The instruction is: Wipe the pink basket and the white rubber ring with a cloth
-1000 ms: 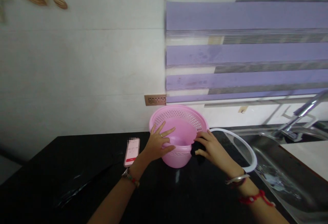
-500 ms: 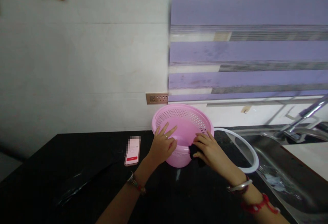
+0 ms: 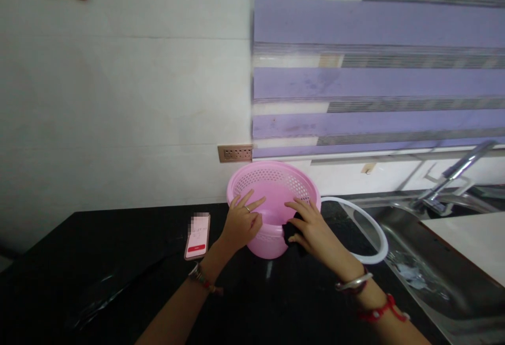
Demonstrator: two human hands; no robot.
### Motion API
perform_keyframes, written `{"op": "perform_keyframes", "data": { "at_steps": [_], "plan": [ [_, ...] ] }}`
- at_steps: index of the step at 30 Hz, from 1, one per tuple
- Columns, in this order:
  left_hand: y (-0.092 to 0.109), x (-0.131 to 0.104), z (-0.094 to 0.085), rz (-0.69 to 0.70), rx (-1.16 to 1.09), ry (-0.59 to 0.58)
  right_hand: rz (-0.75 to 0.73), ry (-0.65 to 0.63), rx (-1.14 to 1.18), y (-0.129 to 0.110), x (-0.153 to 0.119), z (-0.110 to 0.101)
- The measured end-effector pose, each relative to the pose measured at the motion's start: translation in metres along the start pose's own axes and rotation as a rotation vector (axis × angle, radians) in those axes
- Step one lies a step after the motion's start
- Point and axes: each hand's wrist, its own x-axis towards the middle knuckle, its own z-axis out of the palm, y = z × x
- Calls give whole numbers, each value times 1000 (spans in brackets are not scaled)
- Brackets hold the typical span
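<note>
A pink plastic basket (image 3: 275,169) with perforated sides stands upright on the black counter against the wall. At its near left rim is my left hand (image 3: 240,224), thumb and index finger pinched together and the other fingers spread. Whatever lies in that pinch, if anything, is too small to make out. My right hand (image 3: 315,232) is at the near right rim, its thumb and fingers closed on bunched black material (image 3: 290,233). That material rests against the basket's outside and blends into the dark counter below.
Left of my left hand lies a phone (image 3: 198,235) with a lit screen. A white ring (image 3: 382,250) lies between the basket and the steel sink (image 3: 453,292), with a faucet (image 3: 453,174) behind. Crinkled black plastic (image 3: 98,300) glints at left. A socket strip (image 3: 235,153) is on the wall.
The whole view has shifted a little, so everything sits slightly farther left. Both hands keep nearly the same place at the basket's rim, and the black material stays in my right hand.
</note>
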Motion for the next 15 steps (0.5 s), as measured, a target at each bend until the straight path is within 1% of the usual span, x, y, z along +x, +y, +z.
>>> {"op": "perform_keyframes", "data": {
  "at_steps": [3,6,9,12,15],
  "plan": [
    [-5,-2,-1,19,3,-14,-22,-10,14,-8,4,2],
    [-10,-3,-2,55,5,-35,-31,-5,28,-3,2,0],
    [-10,1,-2,57,10,-33,-15,4,40,3,-2,0],
    [-10,3,-1,47,7,-40,-14,1,54,-4,0,6],
    [-15,1,-4,64,-11,-76,-44,-29,74,-12,1,8]
  ]
}}
